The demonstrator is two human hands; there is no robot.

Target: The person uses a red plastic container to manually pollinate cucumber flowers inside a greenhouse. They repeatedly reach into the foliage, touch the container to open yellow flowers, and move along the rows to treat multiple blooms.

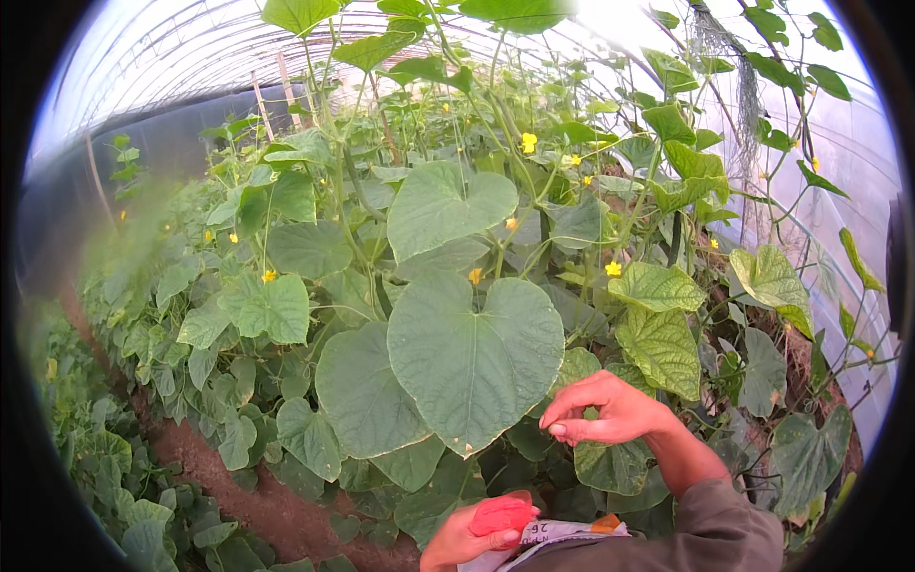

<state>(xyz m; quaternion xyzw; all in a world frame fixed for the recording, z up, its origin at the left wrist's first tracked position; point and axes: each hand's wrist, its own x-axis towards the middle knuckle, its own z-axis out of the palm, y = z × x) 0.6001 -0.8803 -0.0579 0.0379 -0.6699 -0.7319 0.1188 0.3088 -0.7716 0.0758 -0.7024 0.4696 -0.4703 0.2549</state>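
Note:
My left hand (457, 538), at the bottom, is closed around a soft-looking red bundle (502, 519); its exact kind is not clear. Beside that bundle is a white printed bag (550, 533) with an orange patch, partly covered by my sleeve. To the upper right, my right hand (606, 409) has its fingers curled and the thumb drawn close to the fingertips, with nothing visible between them. It hovers near the lower right edge of a large heart-shaped cucumber leaf (475, 357). Another broad leaf (364, 390) overlaps behind it on the left.
Dense cucumber vines with yellow flowers (529, 142) fill the greenhouse ahead. Thin support strings (461, 154) hang among them. A bare soil path (214, 465) runs along the left. Clear plastic sheeting (843, 186) forms the right wall, with tangled netting (747, 107) hanging nearby.

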